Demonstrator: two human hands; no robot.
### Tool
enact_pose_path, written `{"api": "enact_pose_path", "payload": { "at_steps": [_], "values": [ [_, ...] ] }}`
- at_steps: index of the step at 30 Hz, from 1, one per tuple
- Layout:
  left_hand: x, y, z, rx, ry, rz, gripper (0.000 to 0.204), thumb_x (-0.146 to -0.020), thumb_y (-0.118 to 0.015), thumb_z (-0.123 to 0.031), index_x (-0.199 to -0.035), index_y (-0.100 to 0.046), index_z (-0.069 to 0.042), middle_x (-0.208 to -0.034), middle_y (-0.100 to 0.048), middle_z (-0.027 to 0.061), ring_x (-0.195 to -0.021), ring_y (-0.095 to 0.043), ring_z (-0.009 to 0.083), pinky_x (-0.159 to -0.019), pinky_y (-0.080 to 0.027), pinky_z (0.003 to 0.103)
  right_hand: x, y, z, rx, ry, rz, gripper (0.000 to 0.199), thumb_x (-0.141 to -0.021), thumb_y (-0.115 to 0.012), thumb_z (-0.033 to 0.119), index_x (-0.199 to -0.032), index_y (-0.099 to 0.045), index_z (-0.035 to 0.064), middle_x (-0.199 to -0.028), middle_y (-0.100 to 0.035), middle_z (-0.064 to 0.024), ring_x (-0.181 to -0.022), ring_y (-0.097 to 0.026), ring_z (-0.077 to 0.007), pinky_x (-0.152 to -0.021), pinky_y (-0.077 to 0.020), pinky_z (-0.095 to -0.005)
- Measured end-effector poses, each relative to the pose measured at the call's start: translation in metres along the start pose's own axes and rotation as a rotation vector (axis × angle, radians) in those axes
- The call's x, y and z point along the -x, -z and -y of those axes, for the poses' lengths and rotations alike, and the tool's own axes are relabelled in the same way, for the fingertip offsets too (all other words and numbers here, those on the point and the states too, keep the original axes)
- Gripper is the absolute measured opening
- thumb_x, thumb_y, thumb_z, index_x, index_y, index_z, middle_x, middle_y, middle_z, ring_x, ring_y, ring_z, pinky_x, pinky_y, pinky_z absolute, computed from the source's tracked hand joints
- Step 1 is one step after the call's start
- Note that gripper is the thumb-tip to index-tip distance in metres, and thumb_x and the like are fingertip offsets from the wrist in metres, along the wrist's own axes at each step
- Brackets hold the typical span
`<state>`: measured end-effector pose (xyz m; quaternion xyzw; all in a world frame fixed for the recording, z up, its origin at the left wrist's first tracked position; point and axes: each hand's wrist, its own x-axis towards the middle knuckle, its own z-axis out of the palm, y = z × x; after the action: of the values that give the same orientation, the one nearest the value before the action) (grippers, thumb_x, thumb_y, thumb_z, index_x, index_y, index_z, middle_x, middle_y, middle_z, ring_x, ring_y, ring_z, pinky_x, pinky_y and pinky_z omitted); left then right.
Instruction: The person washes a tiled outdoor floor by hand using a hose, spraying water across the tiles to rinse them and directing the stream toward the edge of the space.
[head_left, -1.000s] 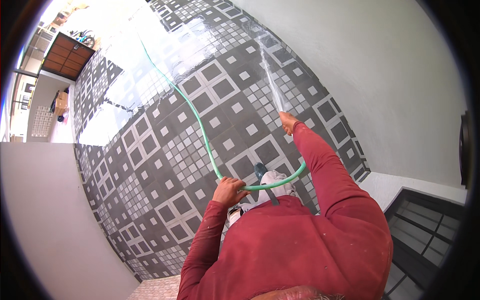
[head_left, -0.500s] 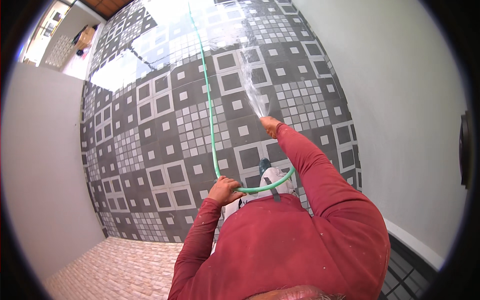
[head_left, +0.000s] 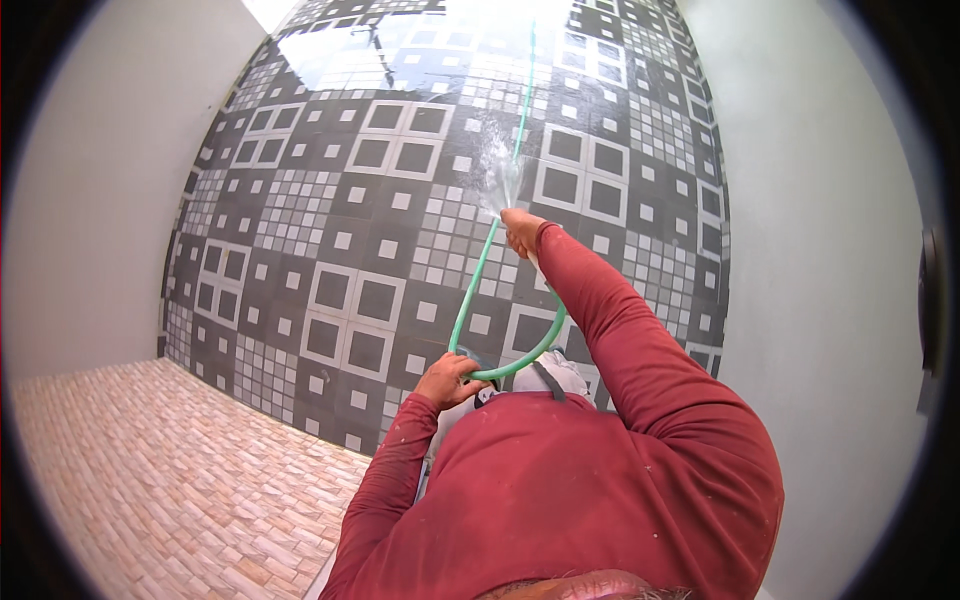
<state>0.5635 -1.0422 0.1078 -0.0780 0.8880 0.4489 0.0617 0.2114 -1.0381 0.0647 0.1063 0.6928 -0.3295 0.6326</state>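
Above the patterned grey floor tiles (head_left: 380, 290), right hand (head_left: 522, 230), arm extended, grips the green hose (head_left: 480, 270) end, water spraying; left hand (head_left: 450, 380), elbow bent, closed around the hose loop.

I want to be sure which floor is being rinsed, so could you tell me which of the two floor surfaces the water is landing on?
The grey square-patterned tile floor, glossy and wet, where spray leaves the green hose at the right hand. The beige brick-pattern floor looks dry.

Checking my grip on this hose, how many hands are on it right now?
2. The left hand grips the green hose low, near the chest; the right hand holds its spraying end, stretched out over the patterned floor tiles.
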Motion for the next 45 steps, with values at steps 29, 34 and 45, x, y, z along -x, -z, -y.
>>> {"api": "enact_pose_path", "payload": {
  "at_steps": [29, 34, 45],
  "values": [
    [0.052, 0.239, 0.218, 0.364, 0.386, -0.505, 0.036, -0.093, -0.053, -0.033, -0.119, -0.053, -0.009, -0.096, -0.065, 0.0197, -0.089, -0.063, 0.0389, -0.073, -0.050, 0.041, -0.184, -0.300, 0.283, -0.208, -0.051, -0.123, 0.039, -0.088, -0.033, 0.043, -0.059, -0.030, 0.0171, -0.045, -0.029, 0.0036, -0.035, -0.026, -0.0099, -0.034, -0.0191, -0.0240],
    [0.046, 0.290, 0.250, 0.328, 0.418, -0.350, 0.037, -0.094, -0.048, -0.035, -0.121, -0.050, -0.010, -0.095, -0.064, 0.0196, -0.086, -0.062, 0.0399, -0.072, -0.049, 0.044, -0.189, -0.420, 0.295, 0.286, -0.057, 0.128, 0.025, -0.086, -0.040, 0.030, -0.067, -0.037, 0.0147, -0.051, -0.035, 0.0027, -0.037, -0.028, -0.0077, -0.035, -0.0209, -0.0234],
    [0.080, 0.351, 0.340, 0.688, 0.439, -0.419, 0.028, -0.097, -0.045, -0.030, -0.116, -0.044, -0.009, -0.075, -0.059, 0.0140, -0.072, -0.061, 0.0312, -0.066, -0.046, 0.036, -0.270, -0.658, 0.397, -2.083, -0.868, -0.621, 0.019, -0.089, -0.047, 0.037, -0.103, -0.059, 0.0321, -0.107, -0.060, 0.0130, -0.107, -0.056, -0.0129, -0.081, -0.0436, -0.0514]
  ]
}}
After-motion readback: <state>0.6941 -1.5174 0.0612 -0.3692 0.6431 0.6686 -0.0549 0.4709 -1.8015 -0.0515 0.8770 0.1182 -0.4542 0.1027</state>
